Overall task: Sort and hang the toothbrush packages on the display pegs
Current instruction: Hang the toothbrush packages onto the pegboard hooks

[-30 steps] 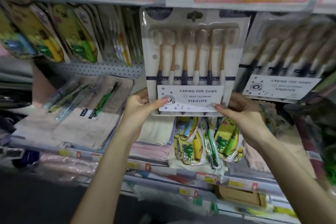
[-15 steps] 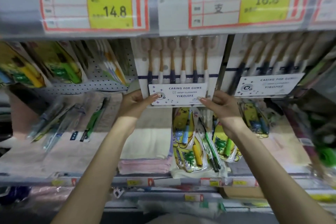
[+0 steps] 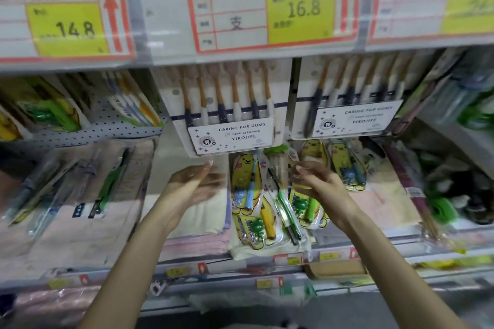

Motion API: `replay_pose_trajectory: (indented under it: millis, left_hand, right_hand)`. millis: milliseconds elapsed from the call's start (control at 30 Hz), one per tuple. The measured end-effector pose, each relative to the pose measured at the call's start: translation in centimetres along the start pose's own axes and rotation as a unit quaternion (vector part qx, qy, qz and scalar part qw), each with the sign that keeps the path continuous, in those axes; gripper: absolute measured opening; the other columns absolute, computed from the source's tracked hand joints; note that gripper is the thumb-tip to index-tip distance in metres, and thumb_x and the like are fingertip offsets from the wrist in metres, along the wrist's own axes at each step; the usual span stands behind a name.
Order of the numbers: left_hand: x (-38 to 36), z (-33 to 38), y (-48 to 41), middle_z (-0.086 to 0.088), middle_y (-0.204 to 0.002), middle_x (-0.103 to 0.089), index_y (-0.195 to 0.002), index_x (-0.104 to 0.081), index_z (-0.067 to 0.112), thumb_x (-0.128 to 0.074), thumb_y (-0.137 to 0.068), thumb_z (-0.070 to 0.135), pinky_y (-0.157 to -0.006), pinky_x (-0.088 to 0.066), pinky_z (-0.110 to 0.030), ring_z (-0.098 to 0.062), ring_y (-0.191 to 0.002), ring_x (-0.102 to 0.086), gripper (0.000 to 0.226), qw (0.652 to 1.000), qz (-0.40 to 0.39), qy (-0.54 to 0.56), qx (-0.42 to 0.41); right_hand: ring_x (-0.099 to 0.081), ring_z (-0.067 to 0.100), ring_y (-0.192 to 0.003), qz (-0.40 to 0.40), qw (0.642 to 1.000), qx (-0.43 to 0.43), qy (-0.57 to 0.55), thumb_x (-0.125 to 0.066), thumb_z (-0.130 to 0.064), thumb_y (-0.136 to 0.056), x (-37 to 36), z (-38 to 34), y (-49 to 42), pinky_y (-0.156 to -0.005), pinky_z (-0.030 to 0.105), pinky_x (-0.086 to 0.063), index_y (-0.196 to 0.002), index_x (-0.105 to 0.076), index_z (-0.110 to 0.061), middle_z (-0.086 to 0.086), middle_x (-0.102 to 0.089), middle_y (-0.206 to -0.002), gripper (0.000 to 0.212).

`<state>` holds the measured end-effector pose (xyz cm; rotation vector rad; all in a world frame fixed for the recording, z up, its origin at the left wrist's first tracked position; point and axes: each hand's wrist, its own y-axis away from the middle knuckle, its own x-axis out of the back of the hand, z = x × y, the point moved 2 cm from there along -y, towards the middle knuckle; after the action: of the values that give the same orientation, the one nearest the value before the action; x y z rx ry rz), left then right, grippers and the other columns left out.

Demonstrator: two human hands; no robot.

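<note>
A white multi-pack of toothbrushes labelled "Caring for gums" hangs under the shelf rail at centre; its top is hidden behind the price strip. A second identical pack hangs to its right. My left hand is below the centre pack, palm up, fingers relaxed, holding nothing. My right hand is just below and right of that pack, fingers loosely bent, also holding nothing. Yellow cartoon children's toothbrush packs lie on the shelf between my hands.
Price tags 14.8 and 16.8 sit on the rail above. Yellow-green packs hang on the pegboard at left. Loose clear toothbrush packs lie on folded towels. Green items sit at right.
Both hands have let go of the centre multi-pack and dropped below it. The pack now hangs on its own. The camera has tilted up, closer to the rail.
</note>
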<state>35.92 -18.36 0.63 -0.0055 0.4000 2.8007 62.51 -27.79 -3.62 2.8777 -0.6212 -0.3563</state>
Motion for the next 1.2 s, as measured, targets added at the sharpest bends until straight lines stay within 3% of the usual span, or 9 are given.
replay_pose_trajectory:
  millis: [133,267,433,667,800,933,1000,1100,1200]
  left_hand:
    - [-1.8,-0.9,1.0,-0.012,-0.095,-0.075,-0.102,-0.066,0.005,-0.062,-0.074,0.042,-0.073,-0.060,-0.029,-0.024,-0.089,-0.073,0.047,1.000,-0.006,0.014,0.024]
    - [-4.1,-2.2,1.5,-0.013,-0.102,-0.074,-0.111,-0.062,0.000,-0.059,-0.078,0.040,-0.081,-0.059,-0.033,-0.027,-0.095,-0.071,0.052,0.999,-0.019,0.022,0.037]
    - [-8.2,-5.3,1.9,-0.012,-0.106,-0.073,-0.111,-0.064,0.006,-0.063,-0.079,0.037,-0.084,-0.058,-0.035,-0.026,-0.096,-0.071,0.045,0.998,-0.023,0.025,0.051]
    - [-10.9,-9.2,3.7,-0.009,-0.106,-0.073,-0.114,-0.062,0.006,-0.063,-0.075,0.038,-0.089,-0.056,-0.038,-0.024,-0.098,-0.070,0.050,0.996,-0.008,0.035,0.076]
    - [-10.8,-9.8,4.6,-0.008,-0.106,-0.073,-0.116,-0.063,0.006,-0.062,-0.076,0.038,-0.088,-0.057,-0.036,-0.025,-0.100,-0.070,0.051,0.996,0.015,0.041,0.073]
    - [-10.5,-10.3,5.2,-0.009,-0.106,-0.073,-0.115,-0.064,0.004,-0.063,-0.077,0.036,-0.083,-0.058,-0.033,-0.027,-0.100,-0.069,0.049,0.996,0.039,0.049,0.069]
    - [-10.3,-10.4,5.6,-0.010,-0.108,-0.072,-0.115,-0.065,0.005,-0.063,-0.076,0.037,-0.083,-0.058,-0.032,-0.028,-0.101,-0.069,0.050,0.996,0.043,0.046,0.066]
    - [-10.1,-10.3,6.0,-0.009,-0.109,-0.072,-0.113,-0.066,0.006,-0.063,-0.076,0.039,-0.086,-0.057,-0.035,-0.027,-0.101,-0.069,0.050,0.995,0.052,0.045,0.068]
    - [-10.1,-10.2,6.3,-0.005,-0.107,-0.073,-0.111,-0.067,0.009,-0.061,-0.077,0.040,-0.086,-0.057,-0.035,-0.023,-0.099,-0.070,0.046,0.995,0.060,0.042,0.068]
  right_hand:
    - [-0.069,0.030,-0.100,0.026,0.999,-0.037,0.007,-0.064,-0.015,-0.090,4.2,2.3,0.4,-0.085,0.037,-0.057,-0.111,-0.063,-0.001,0.017,-0.071,-0.109,0.026]
    - [-0.068,0.028,-0.099,0.054,0.996,-0.070,-0.003,-0.062,-0.012,-0.092,8.1,4.4,0.8,-0.080,0.029,-0.059,-0.114,-0.063,0.000,0.017,-0.070,-0.109,0.025]
    - [-0.070,0.019,-0.078,0.051,0.992,-0.114,-0.028,-0.064,-0.011,-0.089,10.9,6.2,0.6,-0.075,0.027,-0.058,-0.101,-0.064,-0.007,0.014,-0.070,-0.095,0.013]
    - [-0.065,0.020,-0.069,0.060,0.986,-0.148,-0.038,-0.066,-0.010,-0.089,11.3,8.1,-1.0,-0.054,0.022,-0.053,-0.118,-0.059,0.002,0.014,-0.066,-0.093,0.032]
    - [-0.064,0.018,-0.074,0.082,0.981,-0.165,-0.061,-0.066,-0.007,-0.089,11.0,8.9,-2.4,-0.061,0.021,-0.057,-0.125,-0.054,0.004,0.015,-0.066,-0.097,0.040]
    - [-0.053,0.008,-0.047,0.074,0.977,-0.188,-0.060,-0.069,-0.008,-0.086,9.8,8.3,-3.5,-0.043,0.016,-0.045,-0.096,-0.061,-0.004,0.000,-0.061,-0.060,0.014]
    - [-0.048,0.006,-0.039,0.078,0.978,-0.188,-0.049,-0.071,-0.007,-0.084,9.1,8.2,-4.1,-0.040,0.016,-0.040,-0.077,-0.059,-0.009,-0.004,-0.057,-0.050,0.015]
    - [-0.055,0.011,-0.055,0.070,0.982,-0.176,0.002,-0.079,-0.010,-0.077,7.8,8.3,-4.7,-0.052,0.022,-0.045,-0.089,-0.058,-0.005,0.001,-0.061,-0.066,0.024]
    - [-0.065,0.027,-0.093,0.091,0.983,-0.149,0.047,-0.089,-0.014,-0.064,7.1,8.9,-5.4,-0.084,0.042,-0.053,-0.113,-0.056,-0.001,0.012,-0.066,-0.106,0.060]
